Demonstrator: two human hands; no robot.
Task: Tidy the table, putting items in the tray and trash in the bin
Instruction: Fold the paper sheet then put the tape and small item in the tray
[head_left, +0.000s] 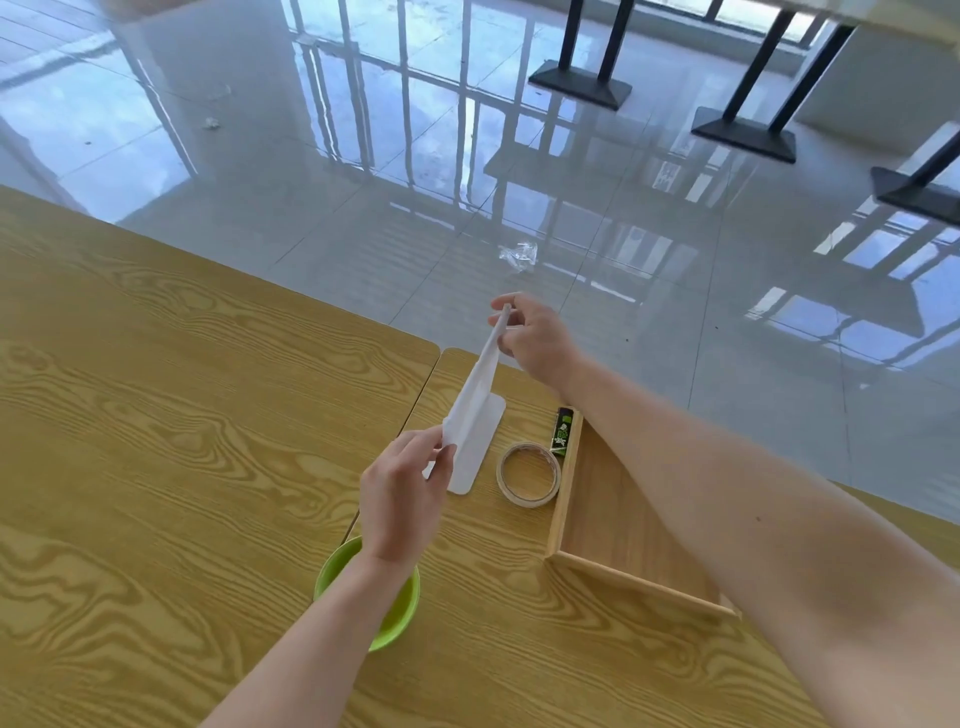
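Note:
A white sheet of paper (475, 410) is stretched between both hands above the wooden table (156, 415). My right hand (535, 338) pinches its far end near the table's far edge. My left hand (402, 499) grips its near end. A roll of tape (529, 474) lies flat just left of the wooden tray (563, 499). A small black and green packet (563, 431) lies beside the tray's far left corner. A green bowl (395, 618) sits under my left wrist, partly hidden by it.
The tray's inside shows bare wood; my right forearm crosses over it. A seam between two tabletops runs from the far edge toward the green bowl. Beyond the table is a glossy tiled floor with a clear plastic scrap (517, 255) and black table bases (582, 83).

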